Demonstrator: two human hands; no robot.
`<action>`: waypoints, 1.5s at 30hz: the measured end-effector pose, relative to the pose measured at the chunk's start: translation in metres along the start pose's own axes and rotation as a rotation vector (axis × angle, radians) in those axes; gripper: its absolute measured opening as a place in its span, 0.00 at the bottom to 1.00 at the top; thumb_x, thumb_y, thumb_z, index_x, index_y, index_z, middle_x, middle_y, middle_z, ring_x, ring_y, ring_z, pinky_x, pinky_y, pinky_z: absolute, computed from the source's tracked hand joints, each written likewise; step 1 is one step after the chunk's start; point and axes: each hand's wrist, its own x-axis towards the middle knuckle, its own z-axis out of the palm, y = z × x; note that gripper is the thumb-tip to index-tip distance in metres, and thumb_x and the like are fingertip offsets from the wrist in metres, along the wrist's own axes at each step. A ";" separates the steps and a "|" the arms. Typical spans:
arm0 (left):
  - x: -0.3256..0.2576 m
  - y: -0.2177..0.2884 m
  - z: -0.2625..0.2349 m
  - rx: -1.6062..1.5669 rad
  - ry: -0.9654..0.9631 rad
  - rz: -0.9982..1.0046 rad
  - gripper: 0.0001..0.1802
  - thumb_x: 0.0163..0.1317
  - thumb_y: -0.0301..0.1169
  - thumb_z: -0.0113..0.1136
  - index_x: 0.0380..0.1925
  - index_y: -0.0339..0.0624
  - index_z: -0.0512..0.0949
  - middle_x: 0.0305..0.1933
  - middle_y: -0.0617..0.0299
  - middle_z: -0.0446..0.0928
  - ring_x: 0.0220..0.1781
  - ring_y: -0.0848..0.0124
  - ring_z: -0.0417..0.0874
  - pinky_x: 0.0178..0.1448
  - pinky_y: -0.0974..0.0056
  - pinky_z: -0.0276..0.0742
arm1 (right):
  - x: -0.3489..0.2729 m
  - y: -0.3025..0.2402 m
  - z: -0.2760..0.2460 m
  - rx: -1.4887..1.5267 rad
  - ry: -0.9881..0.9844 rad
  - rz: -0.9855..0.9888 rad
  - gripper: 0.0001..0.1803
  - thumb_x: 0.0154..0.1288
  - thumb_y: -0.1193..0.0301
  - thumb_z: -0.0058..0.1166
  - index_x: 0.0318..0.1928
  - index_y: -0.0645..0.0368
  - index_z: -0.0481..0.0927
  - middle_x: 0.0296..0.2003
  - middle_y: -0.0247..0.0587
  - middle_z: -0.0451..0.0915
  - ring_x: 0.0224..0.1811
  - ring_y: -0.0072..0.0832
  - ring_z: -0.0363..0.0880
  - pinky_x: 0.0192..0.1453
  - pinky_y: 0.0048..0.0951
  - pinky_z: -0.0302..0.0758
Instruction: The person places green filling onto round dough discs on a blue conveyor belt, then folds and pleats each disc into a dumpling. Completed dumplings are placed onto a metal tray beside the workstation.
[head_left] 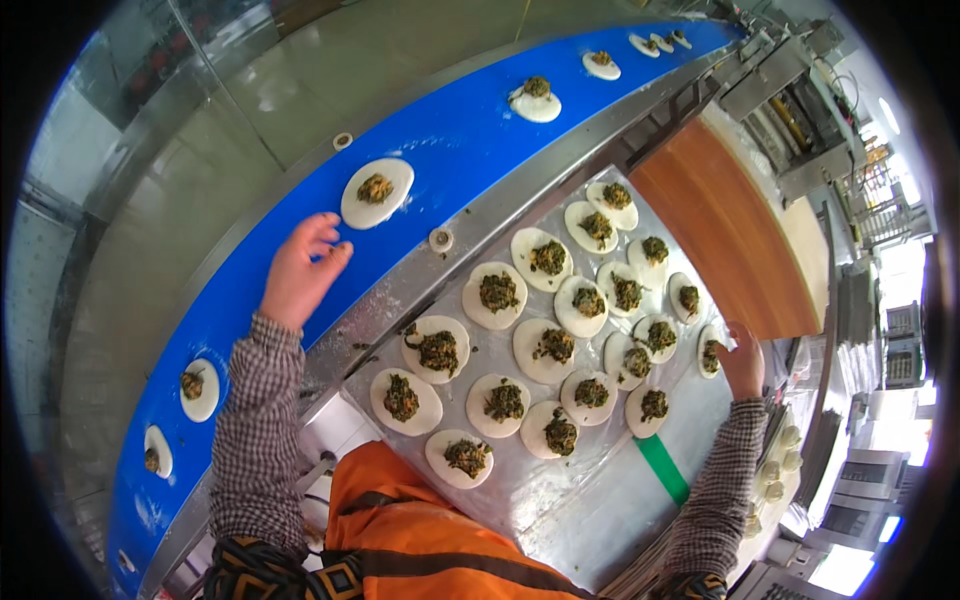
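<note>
My left hand is over the blue conveyor belt, thumb and fingers apart with nothing between them. Just beyond its fingertips lies a round of white dough with a mound of chopped filling. At the right edge of a metal tray, my right hand has its fingers beside a filled dough round; thumb and fingers look apart, and whether they touch the dough is hard to make out. Several flat dough rounds topped with dark green filling cover the tray.
More filled rounds ride the curving belt, far and near. A metal rail with small rollers runs between belt and tray. A brown wooden board is behind the tray, machinery at far right. Green tape crosses the tray's near part.
</note>
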 end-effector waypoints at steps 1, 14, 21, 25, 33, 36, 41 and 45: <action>0.014 -0.006 -0.003 0.150 0.041 0.047 0.25 0.57 0.32 0.65 0.54 0.38 0.71 0.51 0.53 0.75 0.47 0.65 0.78 0.50 0.61 0.77 | 0.015 -0.025 -0.008 0.108 -0.048 0.079 0.20 0.50 0.71 0.60 0.48 0.56 0.79 0.41 0.45 0.81 0.35 0.36 0.81 0.41 0.34 0.76; 0.017 -0.063 -0.041 0.147 -0.008 -0.014 0.24 0.52 0.28 0.67 0.48 0.31 0.73 0.50 0.48 0.74 0.50 0.57 0.78 0.53 0.60 0.77 | 0.210 -0.356 0.051 0.536 -0.112 -0.550 0.23 0.56 0.74 0.59 0.54 0.56 0.76 0.48 0.48 0.79 0.48 0.36 0.79 0.53 0.36 0.76; -0.021 -0.094 -0.087 0.418 0.083 -0.042 0.37 0.53 0.32 0.66 0.64 0.38 0.64 0.53 0.53 0.71 0.52 0.63 0.75 0.53 0.58 0.74 | 0.221 -0.428 0.074 0.217 -0.257 -0.873 0.24 0.54 0.71 0.61 0.54 0.57 0.76 0.48 0.46 0.80 0.49 0.41 0.78 0.55 0.37 0.75; -0.031 -0.111 -0.121 0.255 -0.002 -0.152 0.32 0.49 0.33 0.69 0.55 0.33 0.71 0.39 0.56 0.72 0.43 0.66 0.75 0.49 0.60 0.74 | 0.207 -0.442 0.062 0.430 -0.620 -0.738 0.30 0.50 0.55 0.64 0.50 0.62 0.79 0.40 0.49 0.82 0.43 0.41 0.80 0.50 0.37 0.76; -0.060 -0.119 -0.174 0.267 -0.221 -0.217 0.20 0.47 0.30 0.70 0.29 0.42 0.64 0.24 0.66 0.58 0.26 0.75 0.64 0.32 0.66 0.68 | 0.175 -0.477 0.081 0.164 -0.669 -0.710 0.48 0.39 0.37 0.64 0.55 0.61 0.77 0.48 0.49 0.80 0.50 0.43 0.78 0.54 0.39 0.74; -0.083 -0.124 -0.185 0.226 -0.253 -0.313 0.20 0.49 0.29 0.69 0.36 0.39 0.68 0.29 0.60 0.68 0.32 0.73 0.71 0.37 0.64 0.72 | 0.160 -0.507 0.085 0.050 -0.847 -0.653 0.45 0.40 0.38 0.62 0.53 0.60 0.78 0.45 0.50 0.80 0.49 0.43 0.78 0.51 0.41 0.75; -0.137 -0.158 -0.210 0.153 -0.126 -0.398 0.24 0.56 0.28 0.64 0.51 0.35 0.68 0.45 0.50 0.75 0.44 0.65 0.79 0.45 0.58 0.77 | 0.068 -0.515 0.088 0.704 -0.391 -0.686 0.28 0.41 0.62 0.70 0.43 0.61 0.77 0.37 0.50 0.82 0.38 0.44 0.81 0.39 0.44 0.77; -0.172 -0.182 -0.228 -0.420 0.079 -0.570 0.26 0.63 0.36 0.58 0.58 0.36 0.65 0.54 0.52 0.73 0.51 0.60 0.77 0.51 0.52 0.76 | 0.008 -0.507 0.061 1.141 -0.453 -0.362 0.34 0.39 0.67 0.71 0.49 0.60 0.69 0.42 0.51 0.77 0.46 0.47 0.78 0.47 0.43 0.76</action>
